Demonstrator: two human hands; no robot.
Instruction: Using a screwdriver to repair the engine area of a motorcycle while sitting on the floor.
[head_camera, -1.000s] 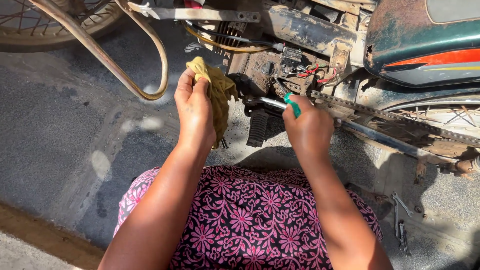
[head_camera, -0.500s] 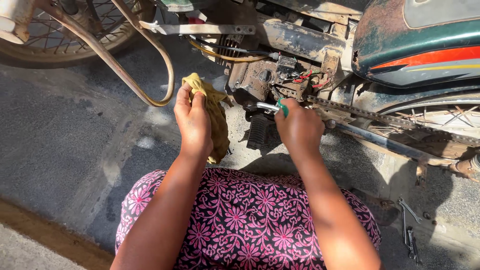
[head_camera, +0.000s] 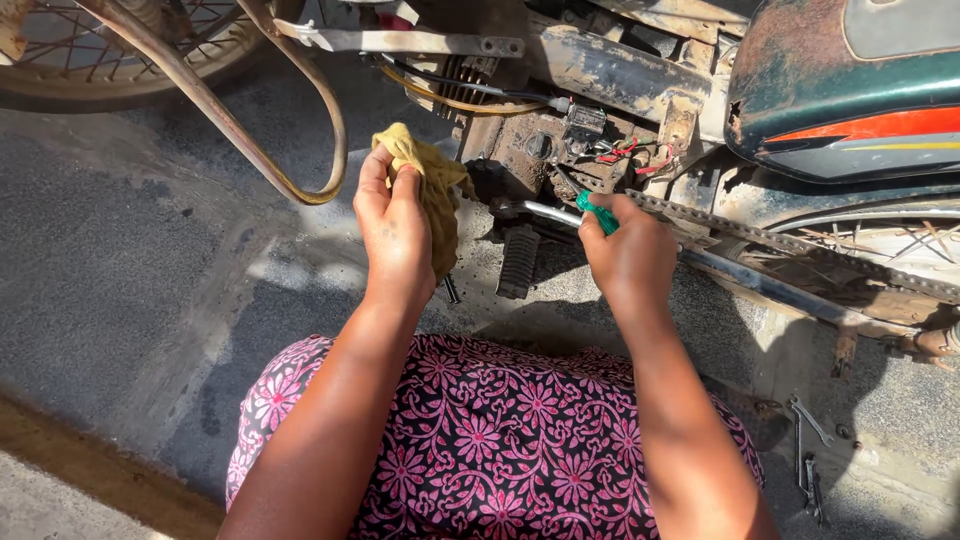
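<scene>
R hand (head_camera: 628, 258): fingers closed round the green handle of a screwdriver (head_camera: 566, 212). Its long axis runs up-left from the fist, nearly level; metal shaft points left toward the engine block (head_camera: 530, 150) of an old motorcycle, tip hidden against the grimy casing. L hand (head_camera: 394, 232): fingers closed on a yellow rag (head_camera: 432, 190), bunched w/ folds hanging down past the palm, held just left of the engine, not touching it as far as can be told.

Outward: black ribbed footpeg (head_camera: 518, 262) below the shaft, betw. the two hands. Rusty drive chain (head_camera: 790, 245) runs right from behind the R hand. Green tank w/ red stripe (head_camera: 850, 90) top right, paint rusted at the edges. Bent rusty tube (head_camera: 260, 140) and spoked wheel (head_camera: 90, 50) top left.

Setting: outdoors, hard sun, strong shadows. Ground is rough grey pavement (head_camera: 120, 260), dusty. Couple of wrenches (head_camera: 808, 455) lie on it lower right. Pink floral garment (head_camera: 500, 430) covers the lap.
</scene>
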